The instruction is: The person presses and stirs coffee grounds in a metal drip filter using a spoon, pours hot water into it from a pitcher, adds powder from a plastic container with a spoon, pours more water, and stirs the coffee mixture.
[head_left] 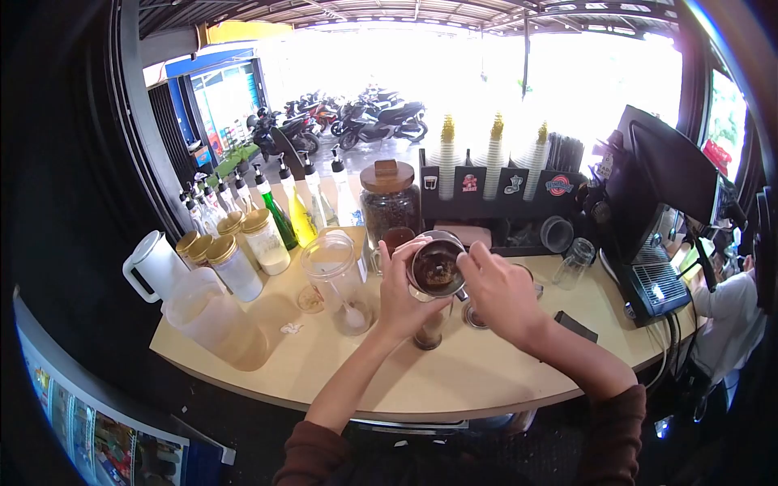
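My left hand (403, 283) is wrapped round the side of a metal cup (421, 283), tilted so that I look into its mouth. Dark brown contents with a paler patch show inside. My right hand (502, 296) is at the cup's right rim with its fingers closed together; what they pinch, if anything, is hidden. Below the cup, a small clear glass (429, 334) stands on the table, partly covered by my hands. To its left is a tall clear jar (331, 271) with a white scoop (352, 314) inside. A round metal item (474, 316) lies partly behind my right wrist.
Pump bottles (275, 211), gold-lidded jars (235, 267) and plastic pitchers (207, 308) line the table's left. A wooden-lidded bean jar (389, 198) and a cup rack (502, 190) stand behind. An upturned glass (574, 266) and espresso machine (652, 279) are right, near another person (729, 316).
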Motion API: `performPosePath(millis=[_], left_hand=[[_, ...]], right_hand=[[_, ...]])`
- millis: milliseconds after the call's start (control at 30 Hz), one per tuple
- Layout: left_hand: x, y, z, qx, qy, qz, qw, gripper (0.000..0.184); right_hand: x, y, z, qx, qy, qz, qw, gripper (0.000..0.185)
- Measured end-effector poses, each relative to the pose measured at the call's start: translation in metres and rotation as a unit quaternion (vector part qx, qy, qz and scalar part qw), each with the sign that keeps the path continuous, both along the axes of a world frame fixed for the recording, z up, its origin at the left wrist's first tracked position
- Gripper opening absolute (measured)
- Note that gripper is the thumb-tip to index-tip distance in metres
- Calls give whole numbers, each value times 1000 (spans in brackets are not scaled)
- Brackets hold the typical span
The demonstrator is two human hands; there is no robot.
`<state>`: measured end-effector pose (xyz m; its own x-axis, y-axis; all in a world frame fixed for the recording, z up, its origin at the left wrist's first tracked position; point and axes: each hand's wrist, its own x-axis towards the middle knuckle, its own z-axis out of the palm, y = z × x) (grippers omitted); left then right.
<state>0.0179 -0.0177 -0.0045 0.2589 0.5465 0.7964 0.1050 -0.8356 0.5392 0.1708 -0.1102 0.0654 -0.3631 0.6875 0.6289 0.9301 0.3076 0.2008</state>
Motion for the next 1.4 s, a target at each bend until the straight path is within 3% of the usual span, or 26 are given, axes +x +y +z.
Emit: performPosePath(millis=[133,200,333,467,600,633,833,933,1033,1133,1300,1400], left_hand=[[-4,6,-1,14,6,-12,1000,86],[-6,5,1,15,18,-13,1000,86],[-8,9,0,14,14,-15,1000,85],[-8,8,0,17,21,-15,1000,87],[-8,12,-1,42,20,-9,999,88],[-8,11,0,42,20,-10,999,88],[-9,11,0,24,-5,-25,999,84],[-9,9,0,37,8,-1,999,84],[-9,8,1,41,20,28,999,84],[-10,8,0,44,32,34,998,81],[-11,7,2,48,37,34,998,83],[-13,4,6,42,47,32,997,87]], right_hand=[[-2,-3,-6,23,-54,46,997,21],[4,0,1,74,-57,-13,996,21],[-1,-3,-11,49,-100,62,992,20],[5,3,5,85,-81,6,993,21],[-2,0,-8,54,-115,79,989,22],[-1,0,-2,99,-126,55,986,23],[-5,-2,-6,86,-168,57,980,21],[0,1,4,100,-115,21,988,21],[-4,-1,-7,87,-140,73,984,20],[0,0,3,109,-118,23,987,21],[-1,0,-3,91,-143,61,984,22],[2,1,4,111,-113,19,987,21]])
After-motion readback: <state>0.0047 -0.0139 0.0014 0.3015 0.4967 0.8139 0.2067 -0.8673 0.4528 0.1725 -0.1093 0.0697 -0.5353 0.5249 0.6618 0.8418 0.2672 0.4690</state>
